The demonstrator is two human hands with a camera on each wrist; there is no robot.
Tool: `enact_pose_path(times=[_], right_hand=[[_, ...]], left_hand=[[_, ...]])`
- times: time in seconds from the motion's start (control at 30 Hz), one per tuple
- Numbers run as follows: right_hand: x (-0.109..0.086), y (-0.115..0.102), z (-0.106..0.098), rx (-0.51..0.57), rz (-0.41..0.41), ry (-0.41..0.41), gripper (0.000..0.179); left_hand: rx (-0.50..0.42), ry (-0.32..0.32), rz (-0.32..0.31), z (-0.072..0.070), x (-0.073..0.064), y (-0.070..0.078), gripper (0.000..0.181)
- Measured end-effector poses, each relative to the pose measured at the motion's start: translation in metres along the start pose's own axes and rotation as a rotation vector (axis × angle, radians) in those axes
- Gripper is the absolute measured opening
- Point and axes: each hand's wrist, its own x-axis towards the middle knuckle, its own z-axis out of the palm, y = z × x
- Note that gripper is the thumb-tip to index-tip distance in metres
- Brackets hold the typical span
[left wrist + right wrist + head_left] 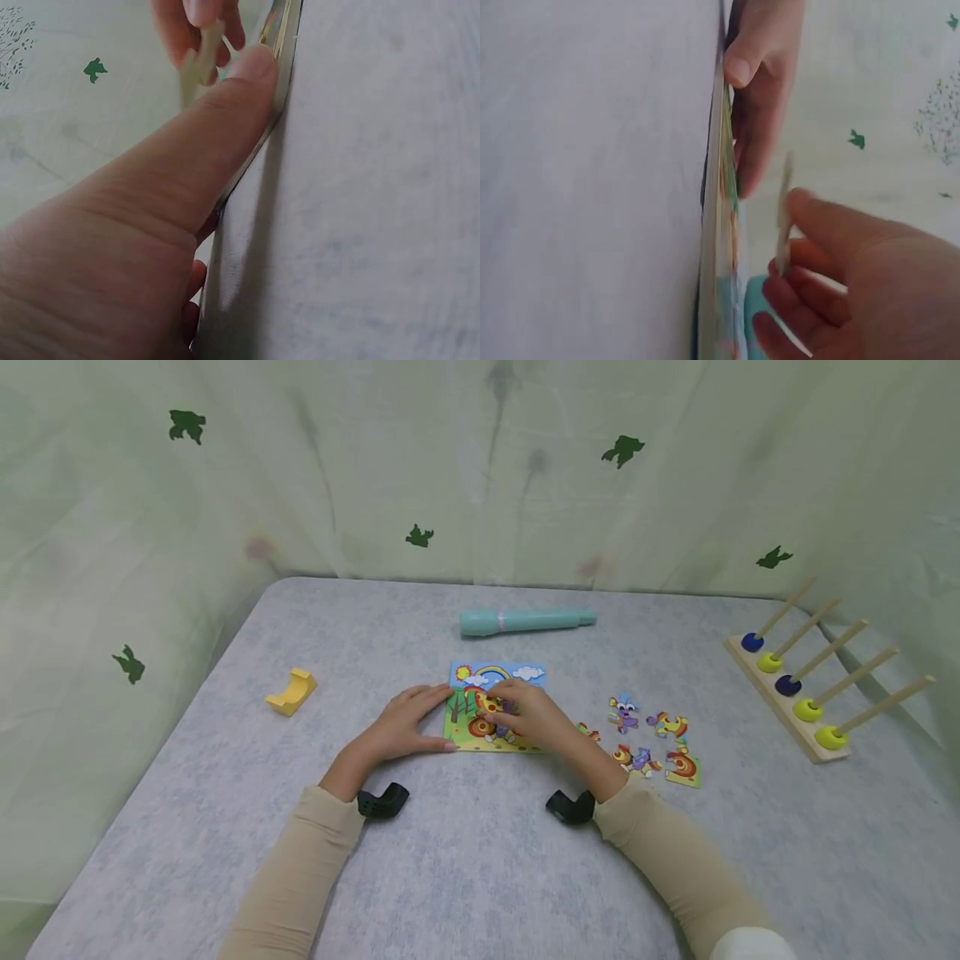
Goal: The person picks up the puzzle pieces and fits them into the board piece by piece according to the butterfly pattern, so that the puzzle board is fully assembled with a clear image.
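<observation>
A colourful picture puzzle board (528, 673) with a sun, rainbow and clouds lies flat on the table. My left hand (408, 722) rests at its left side, fingers fairly straight, the thumb touching the lower left corner. Over the board, my right hand (532, 714) pinches a thin puzzle piece (784, 217) between thumb and fingers. In the right wrist view that piece appears edge-on, held just off the board; the left wrist view shows its pale side, blurred. Part of the board is hidden under the right hand.
Several loose puzzle pieces (637, 761) lie right of the board. Behind it is a teal cylindrical tool (525, 620). A yellow curved block (292, 692) sits at left, and a wooden peg stand (787, 706) with blue and yellow beads at far right.
</observation>
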Motion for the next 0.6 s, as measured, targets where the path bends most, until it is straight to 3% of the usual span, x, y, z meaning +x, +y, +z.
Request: enact_pose_path(times=[0.23, 0.6], right_hand=[[0.012, 0.002, 0.016, -0.101, 0.052, -0.001, 0.038], [0.019, 0.000, 0.025, -0.244, 0.040, 0.033, 0.040]], left_hand=[[0.006, 0.013, 0.018, 0.001, 0.000, -0.001, 0.092], [0.006, 0.015, 0.065, 0.001, 0.001, -0.001, 0.078]])
